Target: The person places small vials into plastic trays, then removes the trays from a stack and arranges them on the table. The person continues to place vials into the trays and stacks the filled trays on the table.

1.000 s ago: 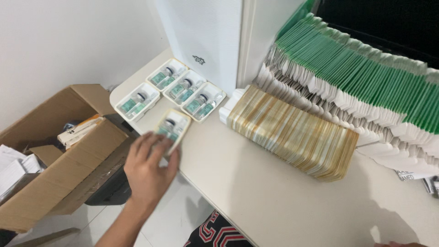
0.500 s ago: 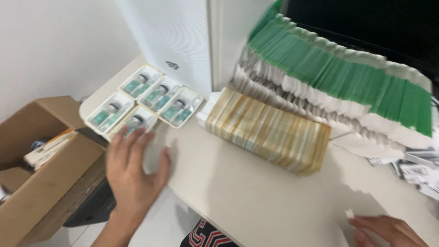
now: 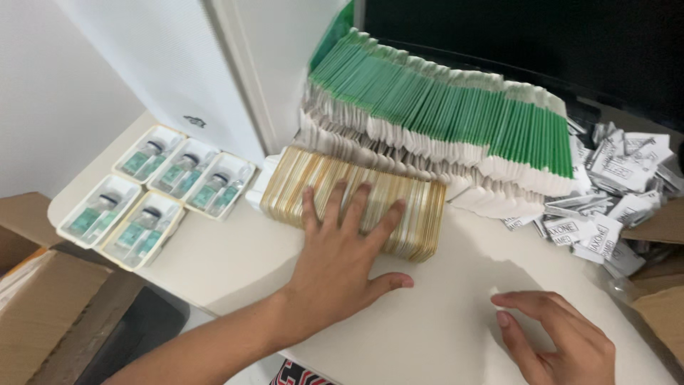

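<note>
Left hand reaching onto the stack of gold-edged cards.

Five trays of vials lie far left on the table. The left hand rests spread, fingers open on the gold stack, gripping nothing; lifting a batch likely needs fingers curling over its edge. The right hand hovers open, empty, well apart.

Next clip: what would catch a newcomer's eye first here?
Most striking is the long fanned row of green-edged flat packets along the back of the white table, with a gold-striped stack in front of it. The left hand lies spread on that stack, while the right hand rests on the table at lower right. Five trays of small vials sit at the left end.
</note>
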